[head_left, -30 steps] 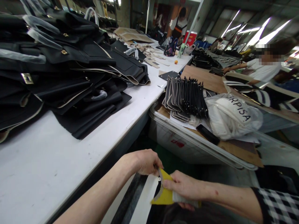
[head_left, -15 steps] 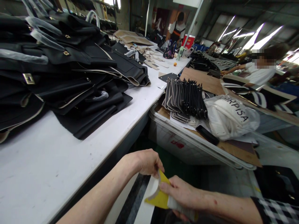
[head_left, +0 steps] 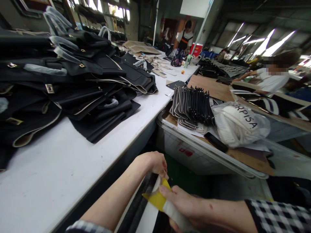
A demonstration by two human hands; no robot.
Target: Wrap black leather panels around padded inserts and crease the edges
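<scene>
Wrapped snugly around a yellow tool (head_left: 156,200), the right hand (head_left: 181,202) presses its thumb on the yellow part, and its fingers curl around the pale, thick end (that bit is blurry). Bending down, the left hand (head_left: 157,163) has its fingertips by the tool's top point; whether they pinch it or only touch it, one cannot tell. The tool has a scooped-out edge and is up in the air, just off the right edge of the white table (head_left: 102,158). Black bags (head_left: 73,77) lie in a big heap along the table's left edge. Past the hands is a plastic bin (head_left: 189,152). Black and gray flaps (head_left: 193,103) stand near its left corner, beside a clear bag (head_left: 240,124) of white pieces.
</scene>
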